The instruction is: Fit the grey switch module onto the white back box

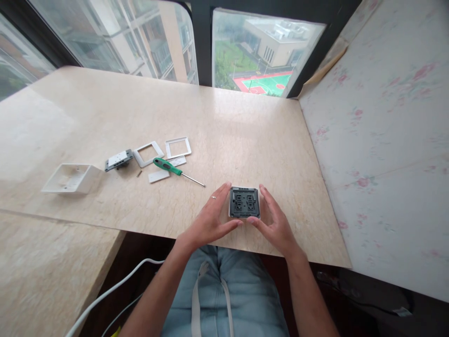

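At the far left of the pale, marbled counter (245,131), an open white box (87,181) stands with its hollow facing up. Just right of it a loose switch module (118,159) lies tilted, its white face up above a dark edge. Next comes a small brownish piece (139,173), too small to make out clearly. Beyond it, touching or nearly touching the module, lies a white square frame (139,158). A narrow white plate (158,177) rests nearer the person, just below the green handle of a screwdriver (169,167), whose metal shaft points right and toward the person. A second white plate (178,161) lies behind that handle, and a thinner white frame (180,155) sits just past it.

Farther right, near the front edge of the counter, the left hand (210,217), with a ring (213,197) on one finger, curves its grip around the left side of a dark switch unit (244,202), fingertips at the far corner and thumb by the near edge. The unit lies between both hands, dark face up, white showing around its rim. The right hand (277,222) holds the other side, its grip pinching the unit between fingertips at the far right corner and thumb at the near edge. Rightmost stands a flower-patterned wall (386,150).
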{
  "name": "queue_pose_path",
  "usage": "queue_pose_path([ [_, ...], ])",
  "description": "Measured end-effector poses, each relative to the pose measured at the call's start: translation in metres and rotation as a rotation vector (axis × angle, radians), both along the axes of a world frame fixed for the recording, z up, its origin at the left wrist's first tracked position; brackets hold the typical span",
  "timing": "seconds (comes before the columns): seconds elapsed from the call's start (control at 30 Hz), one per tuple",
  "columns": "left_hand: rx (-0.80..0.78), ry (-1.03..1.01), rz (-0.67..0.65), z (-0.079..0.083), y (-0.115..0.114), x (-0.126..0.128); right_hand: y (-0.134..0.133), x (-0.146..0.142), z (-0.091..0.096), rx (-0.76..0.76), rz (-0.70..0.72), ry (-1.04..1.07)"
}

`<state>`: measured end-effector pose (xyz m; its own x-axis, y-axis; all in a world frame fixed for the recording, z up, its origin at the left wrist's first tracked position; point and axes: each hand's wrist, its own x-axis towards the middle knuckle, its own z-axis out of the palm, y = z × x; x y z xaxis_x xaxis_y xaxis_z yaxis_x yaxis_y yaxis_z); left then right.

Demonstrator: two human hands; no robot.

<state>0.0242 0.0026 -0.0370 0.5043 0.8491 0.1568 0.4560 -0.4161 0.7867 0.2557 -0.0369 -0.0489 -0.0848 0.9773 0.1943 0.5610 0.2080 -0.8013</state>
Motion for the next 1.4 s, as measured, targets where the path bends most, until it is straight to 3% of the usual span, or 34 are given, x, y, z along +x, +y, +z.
queue_pose_path([
  [0.2,-0.043,-0.071,-0.059,-0.004,0.014,-0.003,0.014,0.009,0.0,-0.008,0.118,0.04],
  [0.77,-0.111,-0.165,-0.057,-0.003,0.027,-0.004,0.015,0.014,0.0,0.081,0.144,0.003],
  [1.4,-0.077,-0.05,-0.028,-0.007,0.024,-0.004,0.014,0.013,-0.003,0.1,0.128,0.015],
])
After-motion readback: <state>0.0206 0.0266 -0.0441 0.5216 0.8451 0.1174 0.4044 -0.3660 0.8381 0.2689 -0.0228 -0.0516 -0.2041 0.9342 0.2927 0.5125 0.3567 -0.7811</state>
